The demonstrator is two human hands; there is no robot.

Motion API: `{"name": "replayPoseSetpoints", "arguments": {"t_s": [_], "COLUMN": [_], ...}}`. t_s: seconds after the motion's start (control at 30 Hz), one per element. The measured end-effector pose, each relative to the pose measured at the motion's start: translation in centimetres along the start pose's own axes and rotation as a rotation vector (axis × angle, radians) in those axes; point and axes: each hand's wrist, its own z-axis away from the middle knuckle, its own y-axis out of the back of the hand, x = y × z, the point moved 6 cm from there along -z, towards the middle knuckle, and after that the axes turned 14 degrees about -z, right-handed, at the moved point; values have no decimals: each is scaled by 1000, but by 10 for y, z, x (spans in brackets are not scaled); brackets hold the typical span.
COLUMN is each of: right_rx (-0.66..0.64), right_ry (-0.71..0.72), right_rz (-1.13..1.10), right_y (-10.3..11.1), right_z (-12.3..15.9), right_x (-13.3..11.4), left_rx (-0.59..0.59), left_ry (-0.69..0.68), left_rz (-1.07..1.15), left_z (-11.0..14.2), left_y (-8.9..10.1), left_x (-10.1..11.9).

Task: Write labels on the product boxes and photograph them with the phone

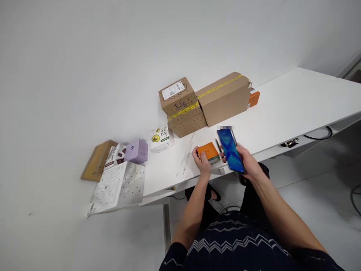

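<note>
Near the front edge of the counter (282, 109), the left hand (203, 165) grips the left side of a small orange box (208, 150). Just right of it, the right hand (250, 162) clasps a smartphone (231, 150), its long axis running away from the body, top leaning left.

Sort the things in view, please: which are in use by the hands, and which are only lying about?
In use:
phone, in the right hand
orange box, in the left hand

Apparently just lying about:
taped cartons
avocado box
purple box
white parcel
brown packet
</note>
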Motion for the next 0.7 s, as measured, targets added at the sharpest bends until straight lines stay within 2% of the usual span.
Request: {"name": "replayPoseSetpoints", "arguments": {"t_s": [0.07,0.17,0.27,0.33,0.43,0.53,0.6,0.7], "right_rx": [185,317,366,348,297,272,260,270], "right_ry": [214,334,354,381,427,432,432,550], "right_rz": [444,1037,1476,1668,1794,1807,1782,1705], "right_y": [29,54,66,68,68,72,76,75], "right_z": [-11,-32,-51,-60,-71,-78,-79,-69], "right_x": [-17,-22,-14,-9,-3,-1,-1,-4], "left_rx": [30,-41,-230,-384,-573,-625,-558,-345], "left_ry": [26,35,29,39,24,-9,19,87], "left_rz": [27,77,158,184,142,74,60,51], "left_z": [-2,0,0,-1,0,0,-5,-33], "left_y": [3,4,7,12,19,28,42,81], "left_x": [-2,-2,1,2,2,2,-1,-8]}}
